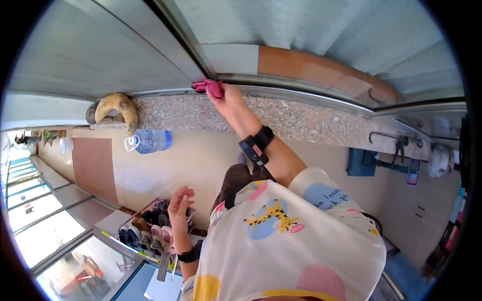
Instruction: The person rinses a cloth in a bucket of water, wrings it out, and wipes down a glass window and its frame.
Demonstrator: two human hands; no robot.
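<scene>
My right hand (229, 102) is closed around a bunched pink cloth (210, 88). The cloth presses against the bottom corner of the metal window frame (201, 57), where it meets the speckled granite sill (301, 118). A black strap with a small dark device (254, 150) sits on my right forearm. Lower and to the left, my left hand (179, 206) hangs in the air with its fingers loosely apart, holding nothing. It is nearest to a rack of shoes (150, 228), without visible contact.
On the sill's left part lies a curved, rough yellow-brown object (118, 108). A clear blue-tinted water jug (152, 141) is below it. Clamps (400, 145) and a plastic bag (442, 159) are at the sill's right end. Glass panels (321, 30) rise behind the sill.
</scene>
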